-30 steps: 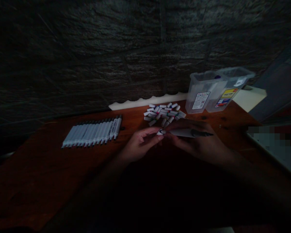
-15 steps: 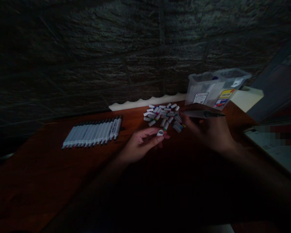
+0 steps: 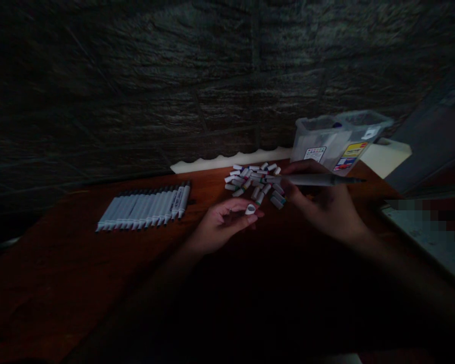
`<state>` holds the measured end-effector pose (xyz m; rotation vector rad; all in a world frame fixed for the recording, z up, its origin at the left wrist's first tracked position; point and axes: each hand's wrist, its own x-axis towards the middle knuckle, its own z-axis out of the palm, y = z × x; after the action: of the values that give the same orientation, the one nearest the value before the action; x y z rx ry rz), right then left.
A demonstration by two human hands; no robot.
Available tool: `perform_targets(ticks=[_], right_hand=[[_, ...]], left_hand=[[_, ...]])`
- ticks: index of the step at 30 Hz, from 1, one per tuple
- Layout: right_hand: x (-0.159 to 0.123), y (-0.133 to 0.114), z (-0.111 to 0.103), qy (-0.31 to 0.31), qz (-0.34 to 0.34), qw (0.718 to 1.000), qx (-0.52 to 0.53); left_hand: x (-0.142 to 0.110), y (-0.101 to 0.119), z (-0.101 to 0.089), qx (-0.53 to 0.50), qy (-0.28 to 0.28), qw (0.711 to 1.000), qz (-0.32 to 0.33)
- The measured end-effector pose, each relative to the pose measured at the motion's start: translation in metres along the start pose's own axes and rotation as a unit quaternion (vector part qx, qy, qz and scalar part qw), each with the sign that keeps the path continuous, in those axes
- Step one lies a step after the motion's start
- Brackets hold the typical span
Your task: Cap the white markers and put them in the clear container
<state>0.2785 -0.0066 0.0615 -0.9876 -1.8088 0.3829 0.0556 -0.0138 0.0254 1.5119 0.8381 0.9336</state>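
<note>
A white marker cap [image 3: 251,209] is pinched between the thumb and fingers of my left hand [image 3: 225,223], its hollow end facing up. My right hand [image 3: 326,205] grips a marker [image 3: 307,179] that lies nearly level, one tip toward the left and a dark tip toward the right. Behind and between the hands is a loose pile of marker caps [image 3: 246,177], white with coloured bands. To the left, several white markers [image 3: 144,207] lie side by side in a slanting row on the wooden table [image 3: 79,273].
A clear plastic container [image 3: 322,134] with labels stands at the back right, beside a pale block-like object [image 3: 390,156]. A white wavy-edged strip [image 3: 231,161] runs along the foot of the dark stone wall [image 3: 212,86]. The scene is dim.
The marker in my right hand has turned more level, and its left tip now shows in front of the cap pile. My left hand with the cap has hardly moved.
</note>
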Motion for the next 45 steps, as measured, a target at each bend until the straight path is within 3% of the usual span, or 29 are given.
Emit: perform_targets(ticks=[5,10,22,30,45], right_hand=[[0.001,0.001,0.004,-0.035,0.014,0.996,0.083],[-0.001,-0.002,0.005,-0.061,0.077,0.981,0.169],[-0.002,-0.012,0.004,-0.073,0.103,0.974,0.191],[-0.010,-0.011,0.010,-0.033,0.018,0.994,0.102],[-0.015,-0.014,0.011,-0.145,-0.102,0.983,-0.038]], left_hand=[[0.003,-0.003,-0.003,-0.023,0.044,0.999,0.005],[0.002,-0.001,-0.003,-0.031,0.029,0.999,0.014],[0.000,-0.002,-0.001,-0.029,0.067,0.997,0.033],[0.002,-0.004,0.000,0.017,0.081,0.994,0.076],[0.001,-0.010,0.001,0.068,0.072,0.989,0.113]])
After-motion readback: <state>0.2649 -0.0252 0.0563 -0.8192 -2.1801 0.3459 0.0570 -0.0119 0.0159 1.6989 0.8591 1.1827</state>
